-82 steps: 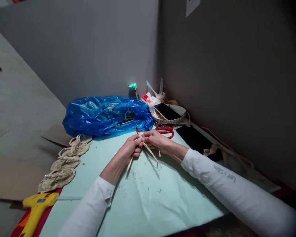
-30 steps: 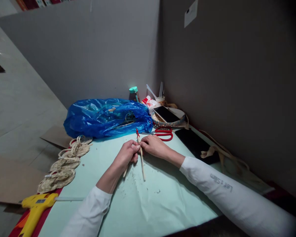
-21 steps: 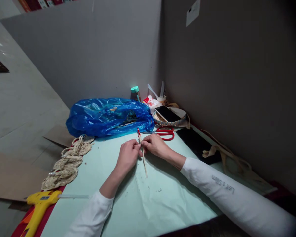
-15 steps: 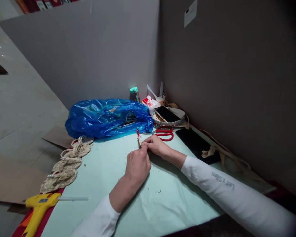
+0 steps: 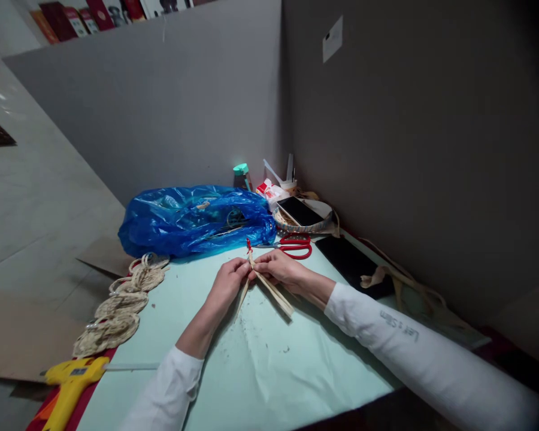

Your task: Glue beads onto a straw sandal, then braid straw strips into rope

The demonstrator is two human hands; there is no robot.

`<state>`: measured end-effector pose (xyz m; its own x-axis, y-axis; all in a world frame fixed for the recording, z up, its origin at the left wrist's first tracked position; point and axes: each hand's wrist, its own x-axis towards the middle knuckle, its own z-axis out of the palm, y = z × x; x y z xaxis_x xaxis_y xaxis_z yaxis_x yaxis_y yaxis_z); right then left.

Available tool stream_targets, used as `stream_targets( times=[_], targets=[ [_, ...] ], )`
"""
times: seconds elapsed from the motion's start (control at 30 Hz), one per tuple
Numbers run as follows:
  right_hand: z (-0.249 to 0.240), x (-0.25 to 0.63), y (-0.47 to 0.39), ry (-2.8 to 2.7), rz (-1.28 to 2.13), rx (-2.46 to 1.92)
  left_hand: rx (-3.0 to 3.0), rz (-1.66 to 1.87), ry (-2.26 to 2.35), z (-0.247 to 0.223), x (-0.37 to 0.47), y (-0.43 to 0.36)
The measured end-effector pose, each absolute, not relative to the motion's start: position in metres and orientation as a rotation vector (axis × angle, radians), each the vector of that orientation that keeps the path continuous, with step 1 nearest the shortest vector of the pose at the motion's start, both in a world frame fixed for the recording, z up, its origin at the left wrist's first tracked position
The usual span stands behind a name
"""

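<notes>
"Straw strips [image 5: 276, 297]: are we holding them?"
"Yes, we're pinching them, left hand [image 5: 228, 282] and right hand [image 5: 281, 268], near the red fastening [image 5: 248, 244], over the green sheet [image 5: 251, 371]; slackening either grip, we could be loosening them."

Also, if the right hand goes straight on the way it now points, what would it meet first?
Most likely the left hand, which faces the right hand at the pale strips; whether the two hands touch is unclear.
</notes>
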<state>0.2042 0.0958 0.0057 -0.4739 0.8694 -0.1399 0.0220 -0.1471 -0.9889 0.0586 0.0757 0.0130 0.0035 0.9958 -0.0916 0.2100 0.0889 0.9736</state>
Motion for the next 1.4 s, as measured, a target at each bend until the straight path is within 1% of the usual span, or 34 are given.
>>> stream_targets(
  times=[0.17,0.37,0.47,0.67,0.83,1.13,1.17,1.23,1.4],
  targets=[
    [0.005,0.206,0.097,-1.595,1.648,-1.043,1.241,0.932,1.206,0.008,0.067,0.075],
    [0.008,0.212,0.101,-1.895,1.409,-1.127,1.186,0.885,1.21,0.005,0.061,0.077],
    [0.009,0.213,0.101,-2.061,1.217,-1.182,1.166,0.901,1.246,0.004,0.062,0.076],
    [0.019,0.211,0.089,-2.28,0.645,-1.371,1.157,0.994,1.371,0.001,0.066,0.073],
    [0.025,0.211,0.081,-2.367,0.419,-1.425,1.196,1.059,1.451,-0.002,0.068,0.073],
    [0.015,0.201,0.063,-2.531,0.206,-1.211,1.155,1.003,1.347,-0.003,0.059,0.071],
    [0.014,0.201,0.064,-2.544,0.216,-1.179,1.154,0.995,1.331,-0.003,0.058,0.071],
    [0.016,0.205,0.07,-2.535,0.339,-1.142,1.148,0.983,1.305,-0.002,0.056,0.071],
    [0.023,0.217,0.092,-2.172,0.579,-1.257,1.149,0.952,1.222,0.001,0.052,0.072]
  ],
)
